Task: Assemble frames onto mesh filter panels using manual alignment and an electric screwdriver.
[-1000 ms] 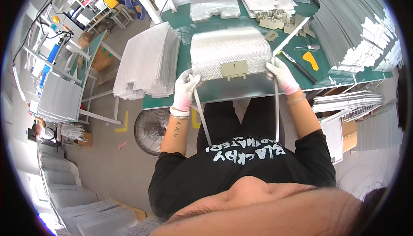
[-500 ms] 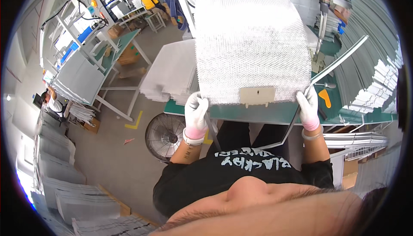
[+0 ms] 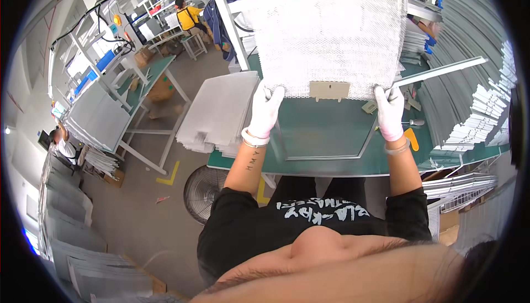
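The left hand (image 3: 267, 107) and right hand (image 3: 390, 109) pinch a mesh panel's (image 3: 331, 38) lower corners above the desk (image 3: 331, 167). This looks like positioning; the next move probably calls for aligning it with the frame (image 3: 322, 158) below.

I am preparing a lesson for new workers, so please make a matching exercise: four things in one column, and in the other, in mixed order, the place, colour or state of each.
1. Sheet
2. Scraper
3. Fan
4. Plate

A. down near the floor
B. beige, at the sheet's near edge
C. held by the left hand and right hand
D. yellow, on the table

Pairs: 1-C, 2-D, 3-A, 4-B
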### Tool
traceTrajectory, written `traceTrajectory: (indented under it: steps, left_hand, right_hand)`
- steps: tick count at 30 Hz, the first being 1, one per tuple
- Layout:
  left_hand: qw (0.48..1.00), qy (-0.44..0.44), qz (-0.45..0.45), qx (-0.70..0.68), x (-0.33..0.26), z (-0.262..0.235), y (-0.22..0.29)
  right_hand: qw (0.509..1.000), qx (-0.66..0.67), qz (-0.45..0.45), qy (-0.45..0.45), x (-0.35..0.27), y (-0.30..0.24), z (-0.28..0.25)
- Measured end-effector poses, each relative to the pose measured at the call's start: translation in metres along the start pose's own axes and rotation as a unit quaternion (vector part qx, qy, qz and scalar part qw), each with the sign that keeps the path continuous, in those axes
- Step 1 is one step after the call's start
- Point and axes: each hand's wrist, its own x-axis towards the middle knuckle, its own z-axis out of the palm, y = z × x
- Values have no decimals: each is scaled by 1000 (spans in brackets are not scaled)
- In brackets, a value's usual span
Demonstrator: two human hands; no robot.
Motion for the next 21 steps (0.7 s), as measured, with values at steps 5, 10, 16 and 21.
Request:
traceTrajectory:
  steps: [5,10,16,21]
  left_hand:
    - [989,59,13,-136,-10,20,-7]
    - [985,35,34,-163,-21,8,-40]
    - [994,38,24,-98,-50,10,-57]
    - [999,-17,-33,-38,-70,-1,-105]
  right_hand:
    - [994,-64,-15,93,-20,-1,13]
    - [999,22,49,8,-11,-3,-1]
    - [999,12,28,-45,-39,23,-8]
    - [976,-106,125,-142,-73,80,-39]
